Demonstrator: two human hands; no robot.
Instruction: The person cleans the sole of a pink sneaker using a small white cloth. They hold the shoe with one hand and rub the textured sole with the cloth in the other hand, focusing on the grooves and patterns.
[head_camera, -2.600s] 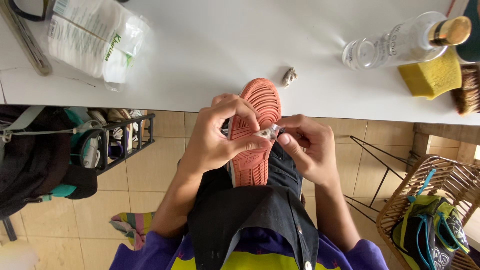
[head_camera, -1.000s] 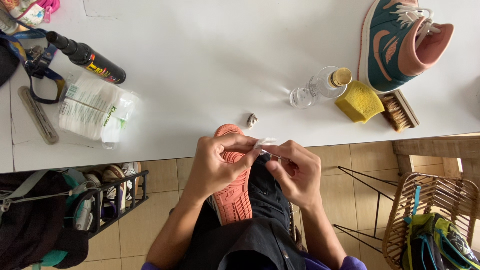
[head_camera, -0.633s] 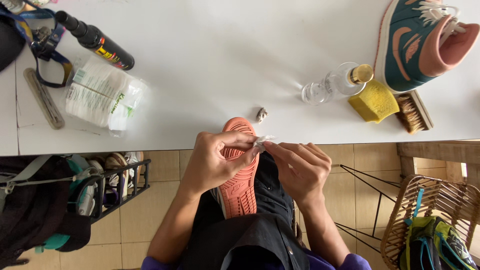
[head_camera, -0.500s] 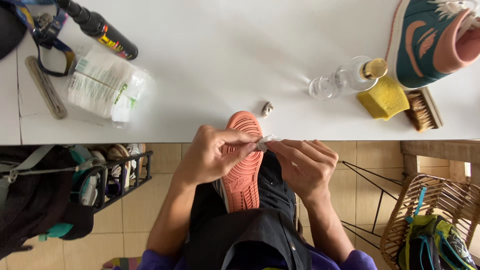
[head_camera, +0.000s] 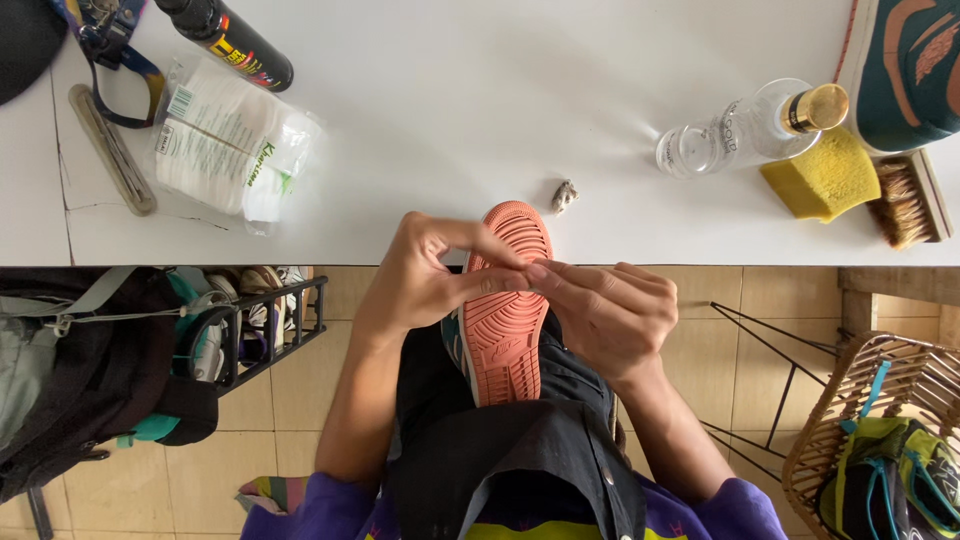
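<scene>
Nearest: dark apron over the lap, purple sleeves at either side. Sneaker stood on the lap, salmon-pink sole turned up, toe resting against the edge of the white table.

Left hand wrapped round the forefoot, thumb and forefinger closed at the sole's tread. Right hand beside it, fingertips pinched together at the same spot; something small possibly held between them, too small to tell. Both hands touching the sole near its upper third.

Judged in progress: work confined to one point of the tread; remainder of sole looks clean but grooves not readable at this size. Extent left to do not determinable.

On the table beyond: small crumpled wad just past the toe, likely used. Further right, clear glass bottle lying down, yellow sponge, bristle brush, second sneaker, teal and orange, at the corner. Far left, pack of cotton pads, black spray can, flat file-like stick.
</scene>
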